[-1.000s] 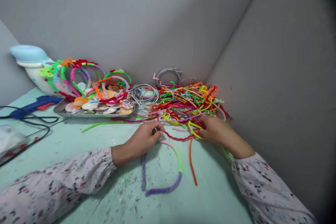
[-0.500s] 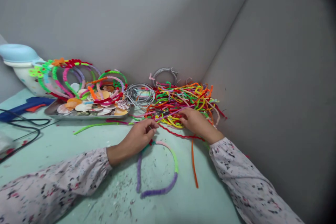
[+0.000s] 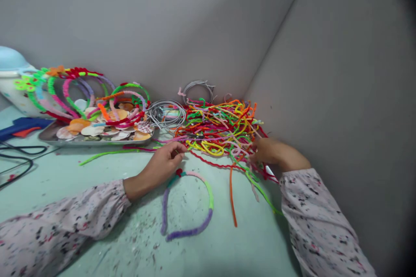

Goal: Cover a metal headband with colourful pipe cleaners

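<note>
My left hand (image 3: 164, 162) rests at the near edge of a tangled heap of coloured pipe cleaners (image 3: 224, 125), its thumb and fingers curled together. What lies in that pinch, if anything, is too small to make out. My right hand (image 3: 271, 153) reaches into the right side of the heap, its fingertips partly hidden among the strands and slightly blurred. Below my left hand lies a headband (image 3: 209, 199) wrapped in purple, green and pink fuzz, with a small red and teal piece at its top.
Left of the heap stands a metal tray (image 3: 97, 143) of seashells (image 3: 94, 130), with several fuzzy headbands (image 3: 69, 91) on it. Coiled grey wire (image 3: 165, 114) lies between tray and heap. A blue glue gun (image 3: 24, 126) with a cord is at far left. Grey walls (image 3: 341, 73) close the corner.
My right hand has moved right, from the middle of the heap to its right edge. The purple strand between my hands is no longer raised. The view has shifted slightly; my left hand stays near the heap.
</note>
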Demonstrator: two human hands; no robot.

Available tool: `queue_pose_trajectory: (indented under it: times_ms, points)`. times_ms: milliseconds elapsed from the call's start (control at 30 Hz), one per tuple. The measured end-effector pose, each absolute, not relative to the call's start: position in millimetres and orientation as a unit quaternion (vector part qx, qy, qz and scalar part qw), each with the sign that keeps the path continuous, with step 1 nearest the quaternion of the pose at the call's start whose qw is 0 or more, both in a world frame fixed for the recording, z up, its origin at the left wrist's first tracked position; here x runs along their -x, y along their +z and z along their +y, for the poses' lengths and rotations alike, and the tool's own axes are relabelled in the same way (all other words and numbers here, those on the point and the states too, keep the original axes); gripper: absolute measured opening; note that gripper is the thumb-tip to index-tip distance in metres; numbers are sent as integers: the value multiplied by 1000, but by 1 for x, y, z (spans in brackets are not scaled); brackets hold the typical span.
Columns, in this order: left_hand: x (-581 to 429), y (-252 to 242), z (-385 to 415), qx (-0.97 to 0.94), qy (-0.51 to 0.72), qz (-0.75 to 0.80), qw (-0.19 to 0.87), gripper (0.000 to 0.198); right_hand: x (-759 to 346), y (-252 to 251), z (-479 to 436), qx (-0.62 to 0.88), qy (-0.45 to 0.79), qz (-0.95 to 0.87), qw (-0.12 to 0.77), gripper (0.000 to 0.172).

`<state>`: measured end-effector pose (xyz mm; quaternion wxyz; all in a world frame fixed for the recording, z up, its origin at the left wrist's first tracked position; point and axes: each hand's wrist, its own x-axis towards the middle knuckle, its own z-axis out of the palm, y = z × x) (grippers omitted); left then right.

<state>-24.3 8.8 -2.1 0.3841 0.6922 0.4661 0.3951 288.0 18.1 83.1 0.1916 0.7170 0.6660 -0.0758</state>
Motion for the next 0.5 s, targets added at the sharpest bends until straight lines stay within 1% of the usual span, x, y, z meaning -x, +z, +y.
queue_pose_trajectory:
  times_ms: [100, 200, 333, 400, 500]
  points:
    - [24, -4, 9, -695, 395, 461, 386, 19, -284, 71, 22, -711, -98, 666, 203, 18]
    - [25, -5, 8, -698, 388, 462, 385, 18, -284, 67, 26, -715, -84, 667, 193, 13]
    - [25, -5, 8, -703, 383, 462, 381, 18, -287, 72, 29, -705, -77, 688, 152, 21]
    - [25, -5, 8, -704, 385, 458, 383, 17, -287, 74, 30, -704, -76, 699, 100, 24]
    - [25, -5, 8, -705, 385, 456, 383, 17, -285, 76, 30, -703, -48, 710, -15, 24]
